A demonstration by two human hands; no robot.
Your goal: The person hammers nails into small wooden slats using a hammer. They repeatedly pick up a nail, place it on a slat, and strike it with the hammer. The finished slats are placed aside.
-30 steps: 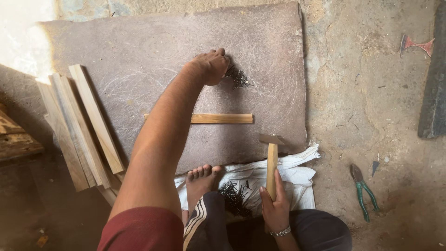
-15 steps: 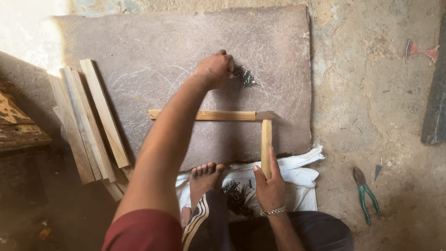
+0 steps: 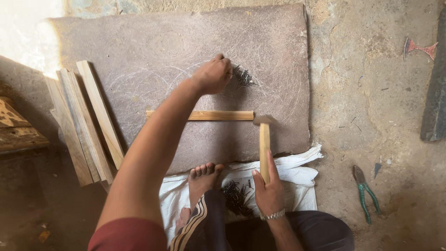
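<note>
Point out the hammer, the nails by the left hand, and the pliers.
hammer (image 3: 264, 144), head view, middle of the wooden handle
nails (image 3: 244, 78), head view, centre of the pile
pliers (image 3: 364, 195), head view, green handles near the pivot

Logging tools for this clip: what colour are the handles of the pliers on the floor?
Green. The pliers lie on the floor at right, clearest in the head view.
</note>
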